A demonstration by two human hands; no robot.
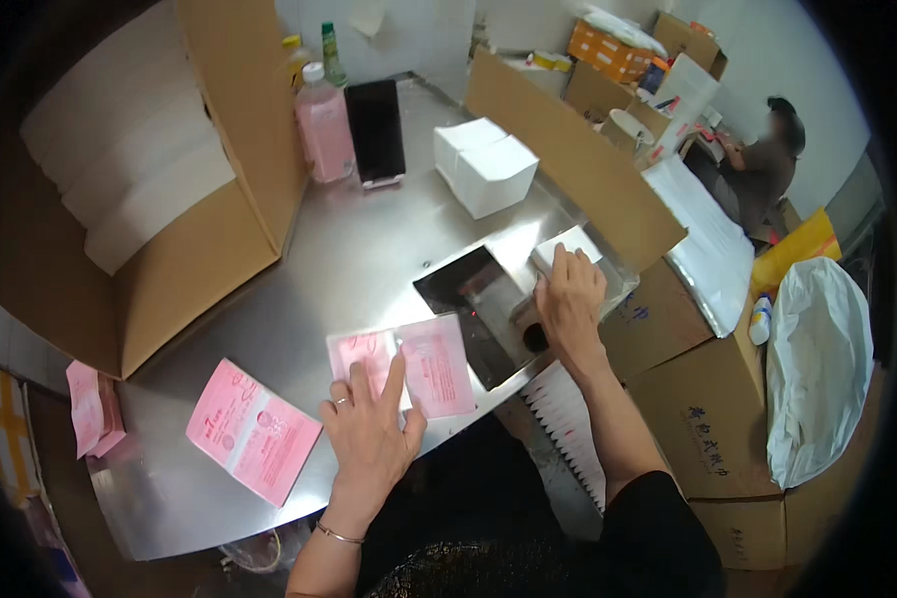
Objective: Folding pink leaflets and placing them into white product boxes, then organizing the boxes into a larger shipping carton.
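Note:
My left hand (369, 424) lies on a pink printed packet (439, 364) near the table's front edge, its fingers spread and the index fingertip on a pale strip in the packet's middle. A second pink packet (254, 431) lies flat to the left. At the table's right side my right hand (573, 299) is closed over a small white paper stack (580, 239), fingertips on its top. Between the hands, a dark rectangular opening (458, 284) in the tabletop partly shows a clear or shiny part inside. Farther back stands a larger block of white paper (485, 164).
An open carton (199, 289) of white stacks stands left on the metal table (359, 259). At the back are a pink liquid bottle (324, 125) and a dark phone (376, 130). Cartons (703, 419) and a white plastic bag (817, 369) stand right; another person (762, 169) sits beyond.

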